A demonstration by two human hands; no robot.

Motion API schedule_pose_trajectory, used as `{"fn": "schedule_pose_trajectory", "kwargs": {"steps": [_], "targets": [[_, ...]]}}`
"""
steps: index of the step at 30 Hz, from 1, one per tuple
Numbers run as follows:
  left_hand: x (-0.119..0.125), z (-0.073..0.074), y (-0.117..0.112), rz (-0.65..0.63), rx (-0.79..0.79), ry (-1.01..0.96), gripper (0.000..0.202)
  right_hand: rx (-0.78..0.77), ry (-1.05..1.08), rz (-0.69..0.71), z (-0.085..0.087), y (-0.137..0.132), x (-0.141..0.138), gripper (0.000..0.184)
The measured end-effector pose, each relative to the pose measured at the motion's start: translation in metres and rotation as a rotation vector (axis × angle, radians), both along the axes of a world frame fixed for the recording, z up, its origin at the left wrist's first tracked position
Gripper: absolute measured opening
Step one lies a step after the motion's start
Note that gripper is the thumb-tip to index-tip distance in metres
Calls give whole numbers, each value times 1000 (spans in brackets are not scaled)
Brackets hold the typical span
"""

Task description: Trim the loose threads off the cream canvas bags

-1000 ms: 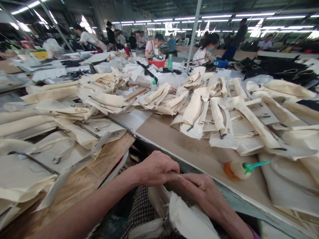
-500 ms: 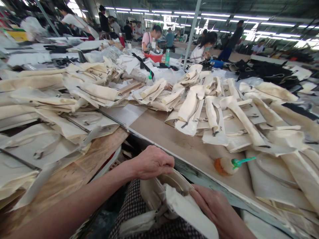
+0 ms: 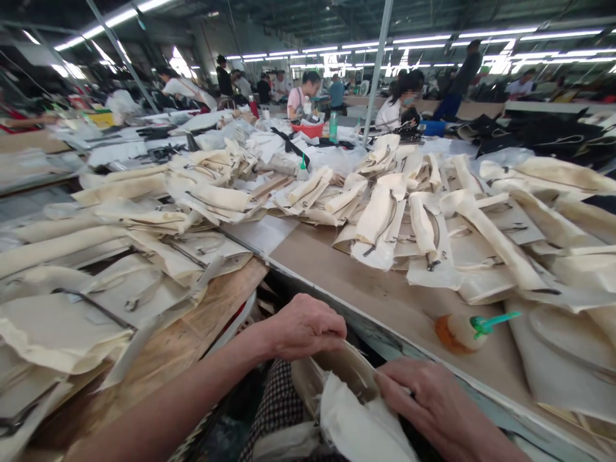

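My left hand (image 3: 303, 326) is closed, pinching the top edge of a cream fabric piece (image 3: 356, 410) that lies in my lap below the table edge. My right hand (image 3: 433, 404) grips the same piece at its right side, fingers curled over its edge. The piece is curved open between the two hands, with a frayed white lining showing. A small glue bottle (image 3: 464, 327) with a green nozzle lies on its side on the table, just beyond my right hand.
Heaps of cream fabric pieces with zippers (image 3: 385, 218) cover the brown table (image 3: 337, 269) and a wooden board (image 3: 192, 333) at left. A metal pole (image 3: 378, 70) rises at the centre back. Other people sit working at far tables (image 3: 303, 93). Black fabric (image 3: 543, 131) lies at right.
The camera tilted down and then back up. My hands, first close together at the piece's edge, moved apart and hold it open between them.
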State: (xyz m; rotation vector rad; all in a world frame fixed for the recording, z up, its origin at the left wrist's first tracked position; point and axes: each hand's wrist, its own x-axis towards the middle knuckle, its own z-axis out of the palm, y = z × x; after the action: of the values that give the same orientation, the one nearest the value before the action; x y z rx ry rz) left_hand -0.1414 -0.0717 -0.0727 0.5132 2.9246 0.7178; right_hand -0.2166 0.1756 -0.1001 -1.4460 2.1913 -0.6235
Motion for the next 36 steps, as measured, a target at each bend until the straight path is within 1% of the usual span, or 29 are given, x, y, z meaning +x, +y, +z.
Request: {"fn": "schedule_pose_trajectory", "kwargs": {"steps": [2, 4, 6, 7, 9, 11, 13, 15, 17, 18, 20, 23, 25, 27, 31, 33, 36], "targets": [[4, 0, 0, 13, -5, 4, 2, -96, 100, 17, -8, -3, 1, 41], [5, 1, 1, 19, -13, 4, 3, -233, 172, 19, -18, -3, 6, 37], [5, 2, 4, 23, -19, -3, 3, -336, 173, 4, -25, -1, 11, 34], [3, 2, 5, 24, -22, -8, 3, -364, 144, -20, -26, 1, 14, 34], [-1, 3, 7, 23, -29, -20, 3, -357, 49, -98, -24, 4, 17, 40], [-4, 3, 9, 22, -33, -33, 4, -272, -117, -197, -19, 9, 16, 49], [-6, 2, 9, 29, -35, -38, 3, -182, -331, -283, -14, 16, 11, 55], [-6, 1, 9, 36, -33, -32, 3, -141, -468, -372, -12, 25, 3, 54], [-6, 1, 8, 39, -36, -20, 4, -141, -448, -411, -11, 32, -4, 46], [-6, 1, 9, 40, -40, -15, 4, -151, -394, -398, -11, 34, -6, 41], [-5, 2, 9, 42, -46, -9, 4, -198, -261, -315, -10, 34, -7, 29], [-5, 2, 10, 39, -55, -9, 4, -277, -113, -190, -5, 24, -1, 18], [-3, 2, 10, 39, -58, -8, 4, -303, -66, -152, -4, 16, 4, 19], [-2, 2, 9, 44, -54, -3, 4, -341, -40, -136, -6, 10, 7, 22], [-1, -1, 9, 50, -63, 1, 4, -406, -96, -175, -16, 9, 8, 24], [-2, -3, 9, 59, -80, 13, 3, -356, -152, -184, -17, 11, 4, 25], [-2, -3, 12, 92, -107, 39, 5, -193, -214, -153, -10, 11, -6, 28]]}}
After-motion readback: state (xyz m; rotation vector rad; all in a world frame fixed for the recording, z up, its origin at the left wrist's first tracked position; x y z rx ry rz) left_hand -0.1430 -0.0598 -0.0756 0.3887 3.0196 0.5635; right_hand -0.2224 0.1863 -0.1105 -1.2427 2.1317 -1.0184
